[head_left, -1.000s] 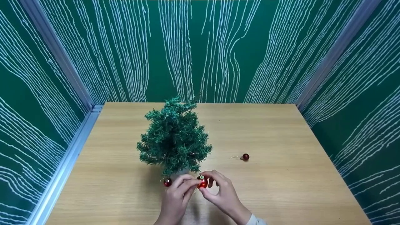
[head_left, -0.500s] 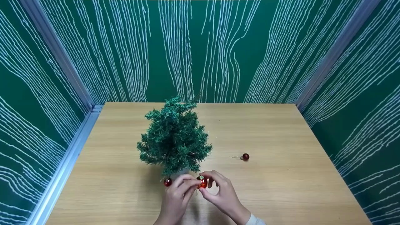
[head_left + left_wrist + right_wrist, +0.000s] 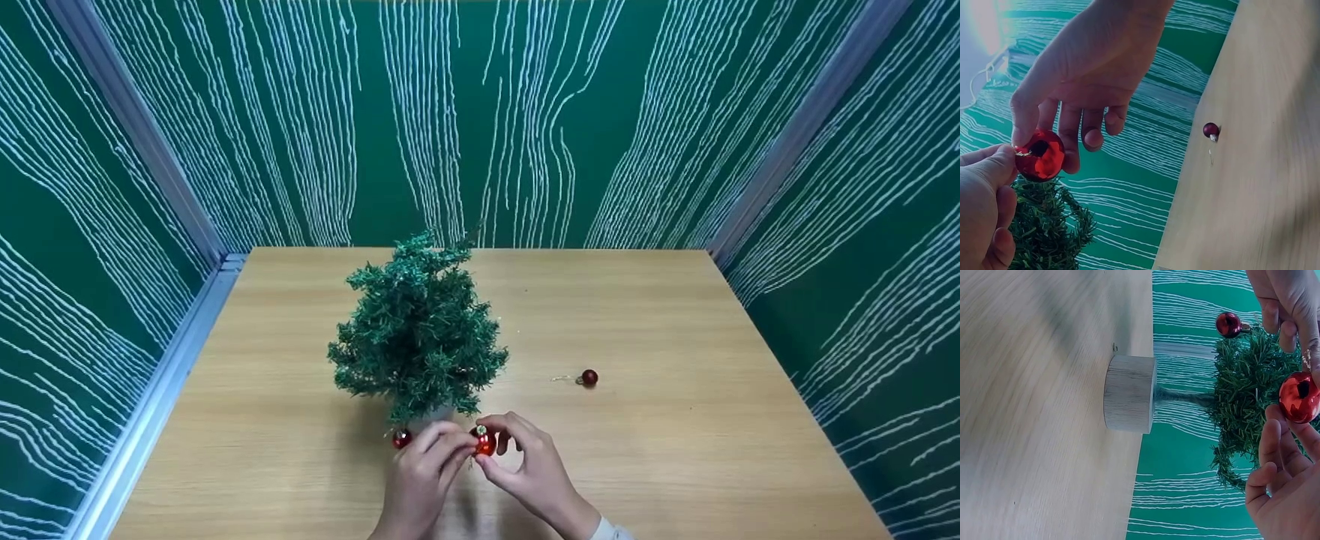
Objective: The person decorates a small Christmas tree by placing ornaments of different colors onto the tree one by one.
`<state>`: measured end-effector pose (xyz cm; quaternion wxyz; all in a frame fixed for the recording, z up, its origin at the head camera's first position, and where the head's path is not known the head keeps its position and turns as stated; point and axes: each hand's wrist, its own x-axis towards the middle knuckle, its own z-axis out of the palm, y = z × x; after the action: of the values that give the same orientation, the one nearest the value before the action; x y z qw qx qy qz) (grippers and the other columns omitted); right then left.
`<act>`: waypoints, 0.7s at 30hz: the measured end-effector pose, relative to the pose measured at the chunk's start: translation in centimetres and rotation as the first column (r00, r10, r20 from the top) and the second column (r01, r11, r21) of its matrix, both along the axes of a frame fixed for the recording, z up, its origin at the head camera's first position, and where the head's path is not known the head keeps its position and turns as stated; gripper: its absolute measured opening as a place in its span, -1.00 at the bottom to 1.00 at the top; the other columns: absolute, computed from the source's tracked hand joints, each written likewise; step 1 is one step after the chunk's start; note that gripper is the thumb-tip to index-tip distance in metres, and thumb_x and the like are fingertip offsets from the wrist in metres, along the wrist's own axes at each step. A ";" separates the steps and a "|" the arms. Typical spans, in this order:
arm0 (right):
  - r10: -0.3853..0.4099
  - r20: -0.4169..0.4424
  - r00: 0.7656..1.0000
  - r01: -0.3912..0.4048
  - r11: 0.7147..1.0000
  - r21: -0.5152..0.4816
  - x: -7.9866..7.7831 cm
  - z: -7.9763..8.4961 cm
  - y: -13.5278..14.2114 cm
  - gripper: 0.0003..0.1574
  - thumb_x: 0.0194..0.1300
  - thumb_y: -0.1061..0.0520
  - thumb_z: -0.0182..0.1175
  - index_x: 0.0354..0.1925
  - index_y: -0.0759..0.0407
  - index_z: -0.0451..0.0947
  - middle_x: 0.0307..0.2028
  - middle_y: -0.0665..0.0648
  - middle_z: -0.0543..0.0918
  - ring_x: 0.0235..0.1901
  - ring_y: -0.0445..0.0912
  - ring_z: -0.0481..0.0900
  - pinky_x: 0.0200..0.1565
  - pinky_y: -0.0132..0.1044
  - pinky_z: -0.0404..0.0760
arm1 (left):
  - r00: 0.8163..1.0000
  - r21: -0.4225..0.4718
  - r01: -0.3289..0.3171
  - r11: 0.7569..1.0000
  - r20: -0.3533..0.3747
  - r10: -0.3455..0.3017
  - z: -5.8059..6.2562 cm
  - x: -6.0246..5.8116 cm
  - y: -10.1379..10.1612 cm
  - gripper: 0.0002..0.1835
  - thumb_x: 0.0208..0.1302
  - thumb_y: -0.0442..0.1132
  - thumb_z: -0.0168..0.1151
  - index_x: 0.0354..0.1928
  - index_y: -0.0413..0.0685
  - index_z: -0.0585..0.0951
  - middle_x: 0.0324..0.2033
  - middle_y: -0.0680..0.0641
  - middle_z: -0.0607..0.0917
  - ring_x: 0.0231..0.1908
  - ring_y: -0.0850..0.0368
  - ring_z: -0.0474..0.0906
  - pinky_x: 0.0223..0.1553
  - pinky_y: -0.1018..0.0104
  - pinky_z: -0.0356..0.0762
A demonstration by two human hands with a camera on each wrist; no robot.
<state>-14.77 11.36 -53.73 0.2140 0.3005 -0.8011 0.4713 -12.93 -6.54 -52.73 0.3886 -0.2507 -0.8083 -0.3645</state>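
Note:
In the head view, my right hand (image 3: 534,472) holds a shiny red Christmas bauble (image 3: 486,442) between thumb and fingers, just in front of the small artificial Christmas tree (image 3: 418,330). My left hand (image 3: 426,476) meets it from the left, thumb and forefinger pinching at the bauble's gold hanging string (image 3: 1021,153); the left wrist view shows this pinch closely. A smaller dark red bauble (image 3: 1228,325) hangs from a lower branch, left of my left hand in the head view. The tree's whitish round base (image 3: 1129,395) shows in the right wrist view.
Another dark red bauble (image 3: 589,378) lies on the wooden table (image 3: 660,315), right of the tree, its string pointing left. Green walls (image 3: 472,150) with white wavy lines enclose the table at the back and sides.
Both hands and the held bauble stay nearly in place, with only slight shifts of the fingers and bauble. The tree and the other baubles have not moved.

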 end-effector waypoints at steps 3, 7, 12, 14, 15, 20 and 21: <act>0.004 0.020 1.000 -0.004 1.000 0.000 0.0 -0.1 0.0 -0.44 0.02 0.24 0.45 0.02 -0.03 0.58 -0.31 -0.14 0.63 -0.45 -0.23 0.53 -0.42 -0.47 0.45 | 0.999 -0.040 -0.048 0.998 0.006 0.048 0.0 0.1 0.1 -0.90 0.25 -0.08 0.28 -0.29 0.10 0.69 -0.26 0.14 0.66 -0.34 0.29 0.66 -0.27 0.51 0.61; 0.002 0.041 0.999 -0.003 1.000 0.009 0.0 -0.1 -0.1 -0.49 0.05 0.22 0.44 0.00 -0.02 0.60 -0.32 -0.19 0.61 -0.43 -0.27 0.52 -0.41 -0.49 0.44 | 0.998 -0.052 -0.059 0.997 -0.001 0.059 -0.1 0.0 0.3 -0.84 0.32 -0.03 0.20 -0.29 0.08 0.65 -0.26 0.13 0.62 -0.33 0.28 0.65 -0.29 0.48 0.61; -0.010 0.029 1.000 0.010 1.000 0.014 0.1 -0.1 -0.1 -0.49 0.01 0.24 0.43 -0.01 -0.01 0.61 -0.33 -0.19 0.61 -0.43 -0.27 0.50 -0.40 -0.49 0.41 | 1.000 -0.010 -0.007 1.000 -0.031 0.007 -0.1 -0.2 0.6 -0.83 0.37 -0.06 0.13 -0.27 0.05 0.61 -0.24 0.09 0.60 -0.30 0.23 0.64 -0.26 0.43 0.60; -0.013 0.027 1.000 0.013 1.000 0.016 0.2 -0.2 -0.2 -0.46 -0.02 0.26 0.43 -0.02 0.00 0.60 -0.34 -0.18 0.60 -0.43 -0.25 0.50 -0.40 -0.48 0.40 | 0.999 0.011 0.010 1.000 -0.042 -0.010 -0.1 -0.2 0.7 -0.82 0.39 -0.06 0.11 -0.27 0.04 0.60 -0.24 0.07 0.59 -0.30 0.21 0.64 -0.25 0.43 0.60; -0.012 0.025 1.000 0.012 1.000 0.016 0.2 -0.3 -0.2 -0.45 -0.04 0.26 0.43 -0.01 0.00 0.60 -0.34 -0.17 0.61 -0.43 -0.24 0.50 -0.40 -0.48 0.40 | 0.999 0.021 0.016 1.000 -0.043 -0.015 -0.1 -0.2 0.7 -0.81 0.39 -0.05 0.09 -0.28 0.03 0.59 -0.24 0.07 0.59 -0.29 0.21 0.64 -0.24 0.43 0.60; 0.004 0.022 1.000 -0.004 1.000 0.007 0.2 -0.8 -0.4 -0.43 -0.09 0.27 0.47 -0.02 0.07 0.60 -0.35 -0.11 0.62 -0.47 -0.17 0.51 -0.40 -0.50 0.39 | 0.998 0.064 0.056 0.996 -0.046 -0.053 0.1 -0.3 0.8 -0.75 0.42 -0.04 0.03 -0.29 -0.01 0.56 -0.28 0.05 0.59 -0.31 0.22 0.62 -0.20 0.46 0.58; 0.005 0.020 1.000 -0.005 1.000 0.005 0.2 -0.9 -0.4 -0.43 -0.09 0.27 0.47 -0.02 0.07 0.60 -0.35 -0.10 0.62 -0.47 -0.16 0.52 -0.40 -0.50 0.39 | 0.997 0.064 0.058 0.996 -0.045 -0.055 0.1 -0.3 0.8 -0.74 0.42 -0.03 0.01 -0.29 -0.02 0.56 -0.28 0.05 0.59 -0.31 0.22 0.61 -0.21 0.47 0.57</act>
<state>-14.61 10.98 -54.61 0.2039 0.2982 -0.8037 0.4729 -13.27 -5.77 -52.62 0.4033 -0.2685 -0.7799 -0.3961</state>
